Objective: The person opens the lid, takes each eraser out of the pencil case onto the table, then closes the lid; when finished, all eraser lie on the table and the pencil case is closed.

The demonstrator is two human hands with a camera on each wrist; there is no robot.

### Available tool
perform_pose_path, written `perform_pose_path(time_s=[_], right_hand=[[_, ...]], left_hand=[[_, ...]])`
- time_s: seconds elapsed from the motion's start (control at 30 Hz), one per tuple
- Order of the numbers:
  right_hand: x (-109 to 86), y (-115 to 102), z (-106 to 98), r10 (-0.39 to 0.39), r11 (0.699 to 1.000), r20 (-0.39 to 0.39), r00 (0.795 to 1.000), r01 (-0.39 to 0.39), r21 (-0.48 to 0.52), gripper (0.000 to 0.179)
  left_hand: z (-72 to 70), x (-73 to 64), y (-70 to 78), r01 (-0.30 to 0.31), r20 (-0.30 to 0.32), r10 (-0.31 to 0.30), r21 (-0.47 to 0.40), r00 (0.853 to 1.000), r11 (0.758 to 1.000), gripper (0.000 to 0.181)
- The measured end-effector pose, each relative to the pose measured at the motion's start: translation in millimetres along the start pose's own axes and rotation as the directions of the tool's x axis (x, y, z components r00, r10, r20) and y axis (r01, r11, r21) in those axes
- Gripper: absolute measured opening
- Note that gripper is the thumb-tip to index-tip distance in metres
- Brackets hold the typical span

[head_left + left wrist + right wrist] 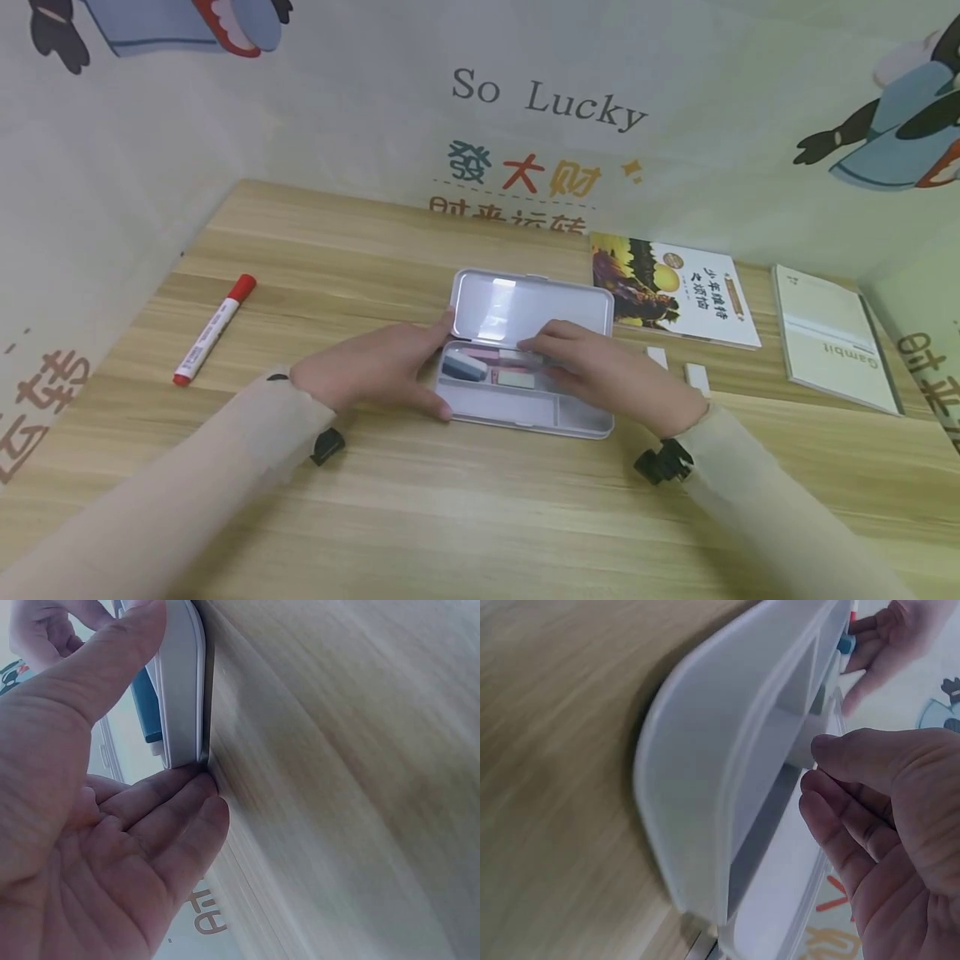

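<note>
A white pencil case (502, 407) lies with its lid (536, 308) raised toward the back. My left hand (375, 367) grips its left end, thumb at the near corner and fingers at the far side. Over the case, my right hand (600, 367) pinches a small white eraser (802, 741) between thumb and fingertips, low in the rear compartment. Inside that compartment are a blue-grey capped item (465, 365), a pink piece (482, 352) and a pale green-and-white block (516, 379). My right fingers partly hide the contents.
Two white blocks, the left block (656, 357) and the right block (697, 377), lie right of the case. Behind them are an illustrated book (712, 292) and a pale notebook (828, 333). A red-capped marker (215, 330) lies at the left. Printed cloth (360, 108) encloses the wooden table (480, 508).
</note>
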State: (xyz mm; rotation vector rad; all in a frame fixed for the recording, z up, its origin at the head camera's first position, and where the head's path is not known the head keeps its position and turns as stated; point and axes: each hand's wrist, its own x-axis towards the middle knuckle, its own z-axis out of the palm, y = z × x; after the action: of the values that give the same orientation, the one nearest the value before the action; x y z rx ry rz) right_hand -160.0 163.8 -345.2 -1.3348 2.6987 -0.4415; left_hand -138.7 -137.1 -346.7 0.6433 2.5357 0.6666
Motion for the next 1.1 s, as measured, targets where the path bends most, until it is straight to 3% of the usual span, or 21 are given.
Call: perform_pose_path(time_s=[0.3,0.6,1.1], right_hand=[[14.4,-5.5,-0.6,0.041,0.999,0.083,0.996,-0.039,-0.032,0.044],[20.4,-8.8,2.7,0.011,0.994,0.111,0.994,0.001,-0.11,0.053],[20.0,-11.7,3.7,0.021,0.988,0.117,0.993,-0.002,-0.157,0.044]], left_hand=[[-2.3,-2.4,0.9,-0.004,-0.001,0.004,-0.019,1.0,1.0,0.125],[-2.8,-1.9,1.6,-0.017,0.004,0.017,-0.015,1.0,1.0,0.124],[-1.8,0.1,3.2,-0.004,0.003,0.004,-0.008,1.0,1.0,0.125]])
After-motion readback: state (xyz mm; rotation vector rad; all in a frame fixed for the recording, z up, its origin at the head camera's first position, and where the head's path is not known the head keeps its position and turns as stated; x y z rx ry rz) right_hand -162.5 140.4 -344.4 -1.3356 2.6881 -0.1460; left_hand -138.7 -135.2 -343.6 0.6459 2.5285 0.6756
